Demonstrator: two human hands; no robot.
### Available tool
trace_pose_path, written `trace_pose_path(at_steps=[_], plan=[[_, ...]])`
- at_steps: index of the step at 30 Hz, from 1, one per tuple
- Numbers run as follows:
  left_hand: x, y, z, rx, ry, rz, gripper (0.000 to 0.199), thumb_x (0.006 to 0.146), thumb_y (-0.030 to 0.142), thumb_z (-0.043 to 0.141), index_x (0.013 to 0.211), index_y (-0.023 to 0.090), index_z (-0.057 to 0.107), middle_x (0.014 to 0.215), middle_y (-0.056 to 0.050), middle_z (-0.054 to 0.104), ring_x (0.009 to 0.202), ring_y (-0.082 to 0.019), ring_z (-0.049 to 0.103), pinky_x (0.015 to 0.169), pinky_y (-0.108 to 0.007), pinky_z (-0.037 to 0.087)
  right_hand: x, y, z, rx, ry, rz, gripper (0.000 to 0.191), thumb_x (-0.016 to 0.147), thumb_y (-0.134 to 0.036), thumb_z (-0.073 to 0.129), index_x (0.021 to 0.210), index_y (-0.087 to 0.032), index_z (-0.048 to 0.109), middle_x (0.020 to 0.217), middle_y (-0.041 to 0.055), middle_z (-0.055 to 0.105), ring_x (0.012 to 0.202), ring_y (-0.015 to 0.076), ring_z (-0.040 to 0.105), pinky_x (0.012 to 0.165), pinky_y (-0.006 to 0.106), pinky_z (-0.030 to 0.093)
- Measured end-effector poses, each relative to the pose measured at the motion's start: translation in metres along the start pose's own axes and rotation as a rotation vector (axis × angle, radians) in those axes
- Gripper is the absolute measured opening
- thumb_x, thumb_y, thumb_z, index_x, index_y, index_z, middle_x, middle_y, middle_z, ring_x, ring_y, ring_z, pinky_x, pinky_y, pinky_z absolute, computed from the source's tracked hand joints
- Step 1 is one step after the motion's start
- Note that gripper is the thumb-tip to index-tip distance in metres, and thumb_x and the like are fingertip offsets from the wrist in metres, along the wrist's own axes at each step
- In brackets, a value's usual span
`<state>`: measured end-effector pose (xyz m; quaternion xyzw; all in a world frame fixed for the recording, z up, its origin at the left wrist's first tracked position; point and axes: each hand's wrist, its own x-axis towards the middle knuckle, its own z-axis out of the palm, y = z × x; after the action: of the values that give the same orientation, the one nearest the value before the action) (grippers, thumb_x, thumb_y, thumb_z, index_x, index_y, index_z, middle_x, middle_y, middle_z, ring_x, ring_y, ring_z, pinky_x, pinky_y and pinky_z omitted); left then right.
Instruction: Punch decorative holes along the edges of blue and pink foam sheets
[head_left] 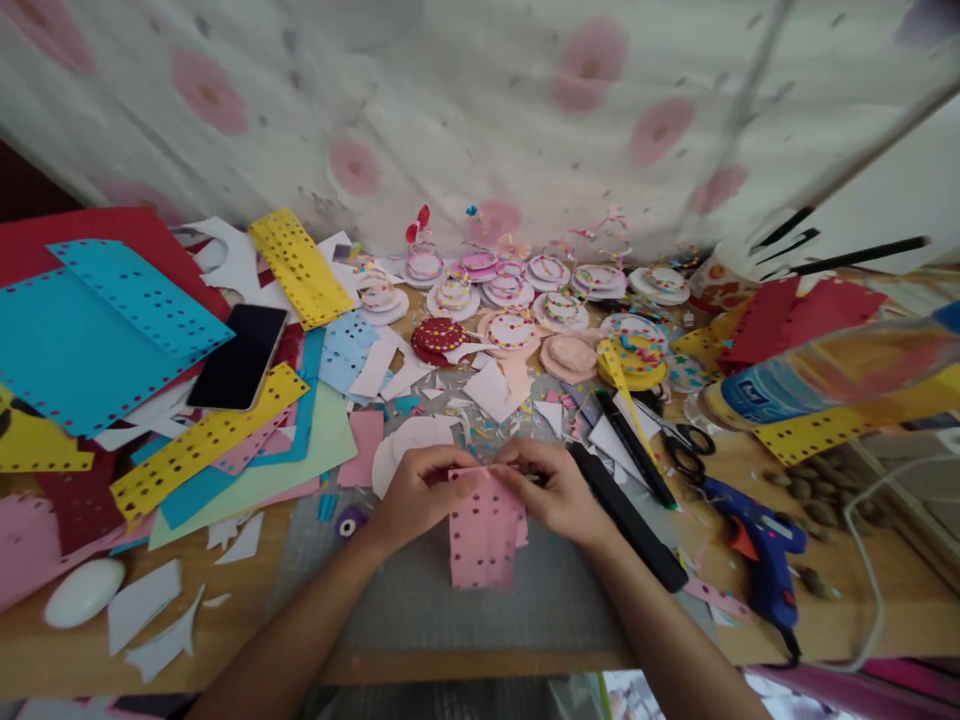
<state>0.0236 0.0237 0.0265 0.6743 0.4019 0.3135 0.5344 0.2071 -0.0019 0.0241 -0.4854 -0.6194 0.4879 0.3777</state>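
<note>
Between my two hands hangs a pink sheet of paper (484, 540) dotted with dark punched holes, held by its upper edge above a grey cutting mat (420, 620). My left hand (424, 495) pinches the upper left part, thumb in front. On the upper right, my right hand (551, 490) grips the same sheet with thumb and fingers together. A second pink layer shows behind its right side. White rounded paper pieces (397, 450) lie just beyond my left hand, and a long black bar (634, 525) lies by my right forearm.
Several small layered paper hats (514, 330) stand at the back. A blue glue gun (769, 555), black scissors (686, 445) and a plastic bottle (825, 370) are on the right. Coloured papers (97, 340) and a phone (238, 355) lie left, near a white oval object (84, 592).
</note>
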Motion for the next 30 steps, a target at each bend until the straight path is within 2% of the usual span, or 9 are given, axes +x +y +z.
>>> trace_pose_path(at_steps=[6, 9, 12, 14, 17, 20, 24, 30], plan=[[-0.005, 0.0, 0.001, 0.122, 0.073, 0.11, 0.028, 0.085, 0.027, 0.055, 0.06, 0.016, 0.061, 0.056, 0.0, 0.057, 0.056, -0.012, 0.049, 0.056, -0.022, 0.038, 0.0, 0.004, -0.001, -0.078, -0.045, -0.056, 0.029, 0.089, -0.04, 0.05, 0.071, -0.018, 0.055, 0.062, -0.0015, 0.05, 0.057, 0.0109, 0.043, 0.053, 0.023, 0.034], [-0.005, 0.003, 0.003, 0.085, 0.098, 0.051, 0.029, 0.083, 0.028, 0.057, 0.057, 0.016, 0.06, 0.054, 0.0, 0.056, 0.054, -0.012, 0.048, 0.053, -0.022, 0.037, -0.001, 0.005, 0.0, -0.098, -0.031, -0.086, 0.033, 0.09, -0.041, 0.048, 0.067, -0.018, 0.054, 0.061, -0.0008, 0.051, 0.057, 0.0116, 0.045, 0.054, 0.024, 0.035], [-0.005, 0.004, 0.004, 0.008, 0.048, -0.021, 0.023, 0.08, 0.031, 0.059, 0.063, 0.016, 0.064, 0.058, -0.001, 0.06, 0.055, -0.013, 0.05, 0.053, -0.022, 0.038, -0.002, 0.005, 0.0, -0.093, -0.016, -0.085, 0.036, 0.09, -0.044, 0.047, 0.065, -0.018, 0.054, 0.061, 0.0, 0.052, 0.056, 0.012, 0.045, 0.053, 0.024, 0.035], [-0.004, 0.004, 0.004, 0.003, 0.029, -0.015, 0.022, 0.081, 0.031, 0.058, 0.066, 0.016, 0.065, 0.059, -0.001, 0.06, 0.056, -0.013, 0.05, 0.053, -0.022, 0.039, -0.002, 0.005, 0.001, -0.077, -0.021, -0.062, 0.037, 0.089, -0.046, 0.048, 0.065, -0.018, 0.054, 0.058, -0.001, 0.05, 0.055, 0.0115, 0.043, 0.052, 0.024, 0.034], [-0.005, 0.002, 0.003, 0.034, 0.076, 0.013, 0.029, 0.082, 0.031, 0.057, 0.058, 0.016, 0.061, 0.053, 0.001, 0.053, 0.054, -0.012, 0.045, 0.052, -0.022, 0.036, -0.002, 0.004, 0.001, -0.022, -0.075, 0.001, 0.039, 0.089, -0.049, 0.046, 0.064, -0.019, 0.051, 0.053, -0.0032, 0.044, 0.05, 0.0106, 0.04, 0.048, 0.023, 0.031], [-0.005, -0.003, 0.004, 0.008, 0.128, -0.026, 0.031, 0.081, 0.035, 0.059, 0.057, 0.016, 0.059, 0.051, 0.003, 0.046, 0.052, -0.011, 0.041, 0.049, -0.022, 0.032, -0.001, 0.003, 0.0, -0.038, -0.065, -0.016, 0.043, 0.09, -0.051, 0.043, 0.06, -0.02, 0.048, 0.051, -0.0032, 0.043, 0.049, 0.011, 0.039, 0.049, 0.024, 0.031], [-0.005, -0.008, 0.004, -0.062, 0.175, -0.078, 0.044, 0.084, 0.041, 0.054, 0.049, 0.017, 0.043, 0.049, 0.004, 0.033, 0.049, -0.009, 0.032, 0.047, -0.023, 0.026, -0.002, 0.003, -0.002, -0.021, 0.018, -0.027, 0.042, 0.089, -0.05, 0.046, 0.061, -0.02, 0.051, 0.048, -0.0034, 0.043, 0.045, 0.0109, 0.038, 0.046, 0.025, 0.029], [-0.004, -0.005, 0.003, -0.045, 0.222, -0.041, 0.049, 0.086, 0.043, 0.051, 0.049, 0.019, 0.03, 0.05, 0.005, 0.025, 0.05, -0.009, 0.026, 0.047, -0.024, 0.023, -0.003, 0.004, 0.001, 0.086, 0.016, 0.049, 0.039, 0.089, -0.048, 0.049, 0.061, -0.02, 0.05, 0.045, -0.0049, 0.042, 0.039, 0.0088, 0.035, 0.041, 0.024, 0.025]])
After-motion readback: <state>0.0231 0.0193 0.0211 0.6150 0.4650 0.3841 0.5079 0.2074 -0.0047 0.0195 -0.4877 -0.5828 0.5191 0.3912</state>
